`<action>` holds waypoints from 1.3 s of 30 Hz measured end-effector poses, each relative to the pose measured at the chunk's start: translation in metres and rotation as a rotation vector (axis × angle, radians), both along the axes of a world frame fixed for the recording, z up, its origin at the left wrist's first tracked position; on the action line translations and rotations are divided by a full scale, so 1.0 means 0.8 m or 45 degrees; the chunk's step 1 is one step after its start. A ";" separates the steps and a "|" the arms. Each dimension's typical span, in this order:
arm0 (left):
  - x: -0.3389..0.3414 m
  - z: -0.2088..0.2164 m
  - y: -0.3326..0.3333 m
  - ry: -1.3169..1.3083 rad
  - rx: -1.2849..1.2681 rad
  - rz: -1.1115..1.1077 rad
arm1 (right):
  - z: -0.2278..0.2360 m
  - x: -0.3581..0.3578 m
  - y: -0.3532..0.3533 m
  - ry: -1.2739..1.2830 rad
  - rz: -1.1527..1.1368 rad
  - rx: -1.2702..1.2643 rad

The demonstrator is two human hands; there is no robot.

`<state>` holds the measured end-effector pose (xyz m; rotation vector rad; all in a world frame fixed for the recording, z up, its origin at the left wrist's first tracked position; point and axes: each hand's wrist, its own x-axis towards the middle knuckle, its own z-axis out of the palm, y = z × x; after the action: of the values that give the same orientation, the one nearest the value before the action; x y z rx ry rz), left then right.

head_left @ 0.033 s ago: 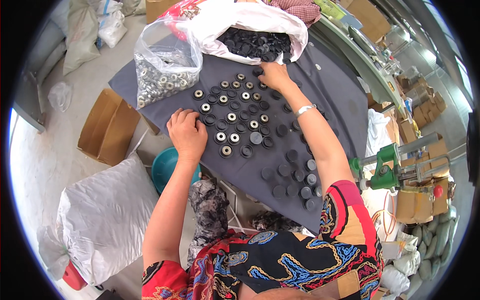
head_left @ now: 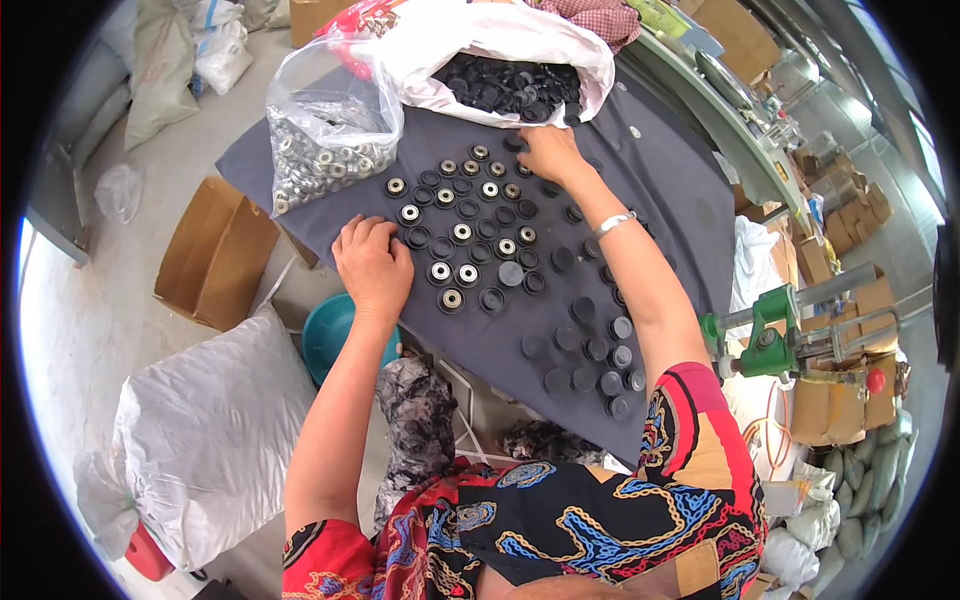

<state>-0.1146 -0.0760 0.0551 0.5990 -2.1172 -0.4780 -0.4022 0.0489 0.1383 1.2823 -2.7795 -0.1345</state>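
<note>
Beside the bags (head_left: 330, 130), both hands (head_left: 372, 265) apparently touch caps (head_left: 480, 240).

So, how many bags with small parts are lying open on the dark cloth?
2. A clear plastic bag of silvery rings lies at the far left of the cloth; a white bag of black caps lies at the far middle, by the right hand. Others may be hidden.

Caps (head_left: 612, 300) beneath right forearm
</note>
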 end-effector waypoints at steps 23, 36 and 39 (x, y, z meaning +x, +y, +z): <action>-0.005 -0.001 0.000 -0.039 -0.020 0.020 | -0.016 0.082 0.063 -0.234 0.039 -0.077; -0.004 -0.001 0.000 -0.059 -0.004 0.014 | -0.014 0.102 0.098 -0.428 -0.006 -0.524; -0.003 -0.003 -0.001 -0.054 -0.022 0.040 | 0.003 0.097 0.093 -0.342 0.041 0.026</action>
<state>-0.1169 -0.0772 0.0526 0.6370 -2.1468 -0.4327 -0.3248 0.1236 0.1406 1.4473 -2.9818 0.0128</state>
